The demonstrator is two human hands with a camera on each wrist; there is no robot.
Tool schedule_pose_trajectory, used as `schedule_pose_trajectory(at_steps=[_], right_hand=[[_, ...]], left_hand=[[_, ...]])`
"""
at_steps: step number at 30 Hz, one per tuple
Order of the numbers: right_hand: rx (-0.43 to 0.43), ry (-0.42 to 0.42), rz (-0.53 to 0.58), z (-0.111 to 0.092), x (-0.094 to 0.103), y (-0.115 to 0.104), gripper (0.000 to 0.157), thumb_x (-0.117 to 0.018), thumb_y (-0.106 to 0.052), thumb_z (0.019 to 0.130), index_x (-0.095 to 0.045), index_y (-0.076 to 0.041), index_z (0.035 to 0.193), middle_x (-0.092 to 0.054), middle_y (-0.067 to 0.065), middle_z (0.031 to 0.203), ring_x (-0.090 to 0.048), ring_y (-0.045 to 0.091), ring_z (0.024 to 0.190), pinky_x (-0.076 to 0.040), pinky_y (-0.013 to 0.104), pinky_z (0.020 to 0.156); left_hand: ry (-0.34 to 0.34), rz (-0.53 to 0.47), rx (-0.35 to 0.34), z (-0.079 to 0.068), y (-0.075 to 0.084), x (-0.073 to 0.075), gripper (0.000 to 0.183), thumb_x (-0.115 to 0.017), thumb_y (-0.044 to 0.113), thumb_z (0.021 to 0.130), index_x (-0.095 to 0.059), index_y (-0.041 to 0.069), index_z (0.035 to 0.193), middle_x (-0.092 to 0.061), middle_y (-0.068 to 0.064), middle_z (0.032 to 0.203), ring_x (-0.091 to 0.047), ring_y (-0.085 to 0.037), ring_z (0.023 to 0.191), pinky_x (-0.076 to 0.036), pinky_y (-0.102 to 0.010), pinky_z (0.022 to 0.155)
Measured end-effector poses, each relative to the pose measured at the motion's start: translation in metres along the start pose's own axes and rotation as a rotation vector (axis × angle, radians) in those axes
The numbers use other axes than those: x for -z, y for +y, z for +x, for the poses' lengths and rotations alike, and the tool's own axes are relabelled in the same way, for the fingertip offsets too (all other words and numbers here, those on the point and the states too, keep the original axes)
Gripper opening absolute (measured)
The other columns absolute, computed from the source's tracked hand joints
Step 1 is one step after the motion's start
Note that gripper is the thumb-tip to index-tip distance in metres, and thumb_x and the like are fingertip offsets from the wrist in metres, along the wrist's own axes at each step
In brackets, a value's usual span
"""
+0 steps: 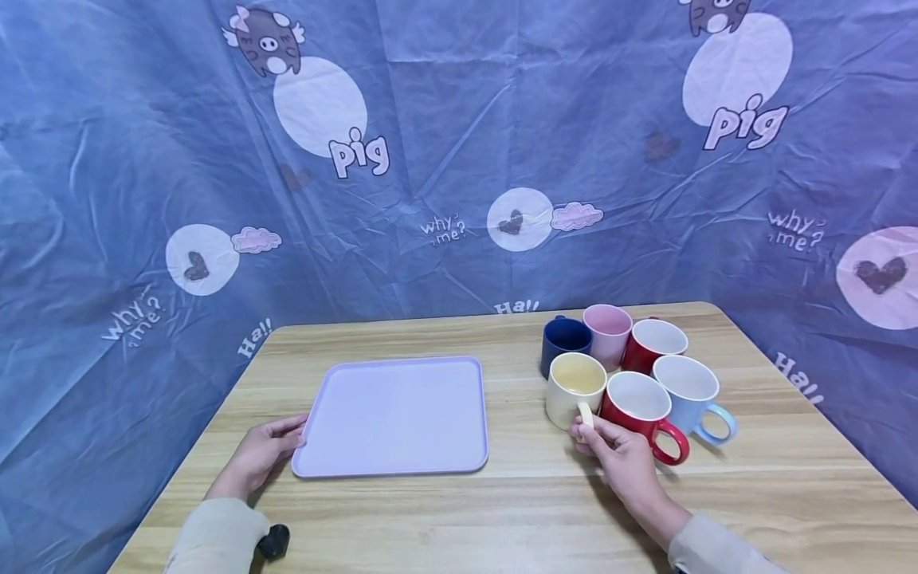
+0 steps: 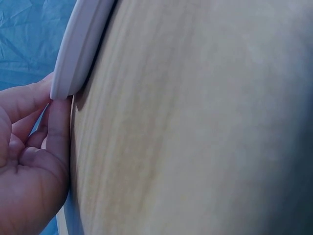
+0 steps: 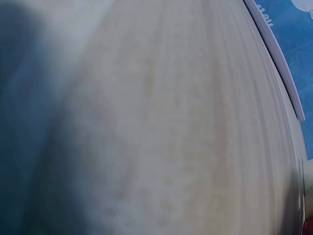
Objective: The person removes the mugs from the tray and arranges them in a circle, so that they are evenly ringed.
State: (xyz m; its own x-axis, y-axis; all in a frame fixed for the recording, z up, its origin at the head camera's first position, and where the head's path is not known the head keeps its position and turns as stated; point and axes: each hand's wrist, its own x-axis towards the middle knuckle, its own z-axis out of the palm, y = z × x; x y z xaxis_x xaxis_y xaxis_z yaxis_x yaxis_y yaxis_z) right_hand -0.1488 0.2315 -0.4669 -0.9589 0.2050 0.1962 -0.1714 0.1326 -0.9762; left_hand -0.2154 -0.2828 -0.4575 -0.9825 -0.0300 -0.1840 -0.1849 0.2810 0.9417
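A pale lilac tray (image 1: 394,418) lies on the left half of the table. My left hand (image 1: 261,454) is at its near left edge, and in the left wrist view the fingers and thumb pinch the tray's rim (image 2: 73,63). On the right stands a cream mug (image 1: 569,405), whose handle points toward me. My right hand (image 1: 631,470) pinches that handle between thumb and fingers. A red mug (image 1: 631,410) with a white inside is just right of the cream mug. The right wrist view hardly shows the hand's work, only a sliver of the cream mug (image 3: 308,183) at its edge.
Behind the cream mug are a dark blue mug (image 1: 552,355), a pink mug (image 1: 610,339) and another red mug (image 1: 638,355). A light blue mug (image 1: 684,406) stands at the right. Bare wooden table (image 1: 430,526) lies in front; a blue printed cloth (image 1: 445,143) hangs behind.
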Motion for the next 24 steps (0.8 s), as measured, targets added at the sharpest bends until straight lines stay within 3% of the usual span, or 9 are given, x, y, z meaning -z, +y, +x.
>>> schedule_pose_trajectory(at_steps=[5, 10, 15, 24], right_hand=[[-0.008, -0.003, 0.014, 0.001, 0.0, -0.001, 0.028, -0.061, -0.002, 0.092, -0.061, 0.015, 0.114, -0.069, 0.022, 0.095, -0.068, 0.015, 0.077, -0.056, 0.022, 0.07], [-0.077, -0.016, 0.0, 0.003, 0.001, -0.005, 0.03, -0.062, -0.005, 0.092, -0.061, 0.013, 0.116, -0.069, 0.02, 0.099, -0.068, 0.015, 0.082, -0.057, 0.024, 0.072], [-0.154, -0.081, -0.083, 0.004, 0.004, -0.019, 0.037, -0.065, -0.011, 0.091, -0.058, 0.01, 0.121, -0.067, 0.019, 0.105, -0.066, 0.018, 0.086, -0.057, 0.026, 0.073], [-0.134, -0.241, -0.33, 0.005, 0.013, -0.05, 0.05, -0.07, -0.019, 0.087, -0.053, 0.01, 0.125, -0.063, 0.02, 0.115, -0.063, 0.027, 0.099, -0.054, 0.023, 0.074]], left_hand=[[-0.001, -0.008, -0.002, 0.0, 0.0, 0.0, 0.049, -0.06, -0.003, 0.09, -0.041, -0.016, 0.134, -0.056, -0.028, 0.124, -0.06, -0.006, 0.094, -0.053, -0.023, 0.083], [0.001, -0.002, -0.003, 0.0, 0.0, 0.0, 0.05, -0.06, -0.002, 0.09, -0.041, -0.016, 0.134, -0.055, -0.028, 0.125, -0.06, -0.006, 0.095, -0.053, -0.023, 0.083], [0.003, 0.008, -0.001, 0.0, -0.001, 0.0, 0.048, -0.059, -0.002, 0.091, -0.042, -0.014, 0.134, -0.053, -0.028, 0.128, -0.06, -0.005, 0.094, -0.053, -0.022, 0.082], [-0.006, -0.001, -0.013, 0.001, -0.001, 0.0, 0.05, -0.06, -0.001, 0.091, -0.04, -0.015, 0.134, -0.053, -0.029, 0.127, -0.06, -0.006, 0.096, -0.053, -0.023, 0.083]])
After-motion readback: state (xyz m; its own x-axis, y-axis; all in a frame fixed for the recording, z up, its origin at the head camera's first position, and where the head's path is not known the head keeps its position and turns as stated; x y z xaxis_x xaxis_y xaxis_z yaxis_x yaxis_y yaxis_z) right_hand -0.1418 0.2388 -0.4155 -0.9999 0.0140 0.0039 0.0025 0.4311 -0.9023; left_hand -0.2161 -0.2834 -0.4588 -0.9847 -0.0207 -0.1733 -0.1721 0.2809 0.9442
